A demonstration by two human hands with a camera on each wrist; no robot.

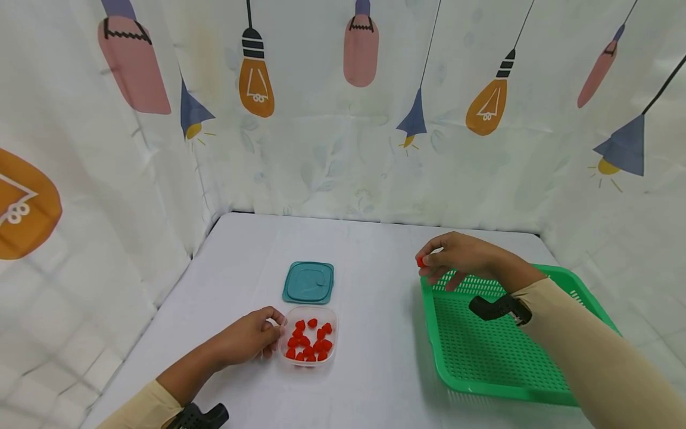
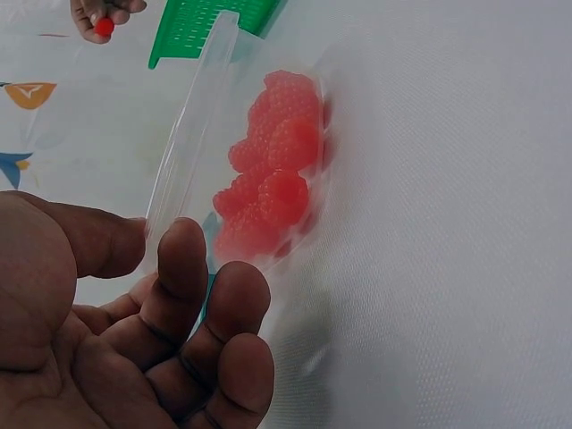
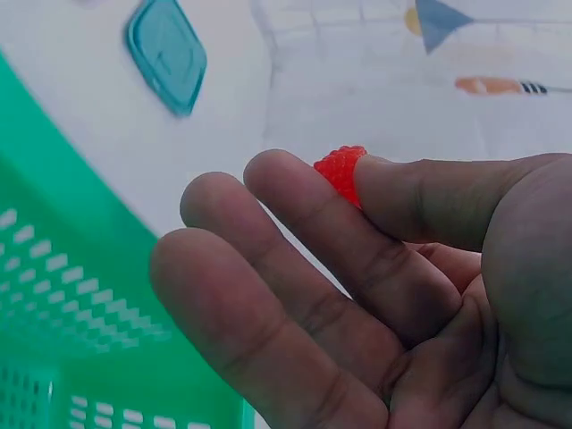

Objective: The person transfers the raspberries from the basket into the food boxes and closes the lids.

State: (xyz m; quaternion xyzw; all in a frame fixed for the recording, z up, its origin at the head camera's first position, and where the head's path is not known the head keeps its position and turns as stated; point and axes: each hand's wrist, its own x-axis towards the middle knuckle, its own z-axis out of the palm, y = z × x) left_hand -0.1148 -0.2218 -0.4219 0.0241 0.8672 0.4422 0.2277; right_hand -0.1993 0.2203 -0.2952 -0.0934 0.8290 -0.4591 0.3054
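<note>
My right hand (image 1: pixel 462 257) pinches a red toy raspberry (image 3: pixel 340 172) between thumb and index finger, above the far left corner of the green basket (image 1: pixel 436 357). The other right fingers are loosely extended. My left hand (image 1: pixel 256 335) holds the rim of a clear plastic container (image 1: pixel 334 348) at its left side, thumb and index finger meeting at the edge in the left wrist view. Several red raspberries (image 2: pixel 281 147) lie inside that container, which stands on the table. Behind it lies a teal lid (image 1: pixel 308 282), flat.
The basket is perforated and shows no raspberries inside in the head view. A white cloth covers the table (image 1: pixel 375 333). Behind it and at the sides hangs a pale curtain (image 1: pixel 332 161) printed with lamps and bulbs. Black straps with devices (image 1: pixel 504 308) sit on both wrists.
</note>
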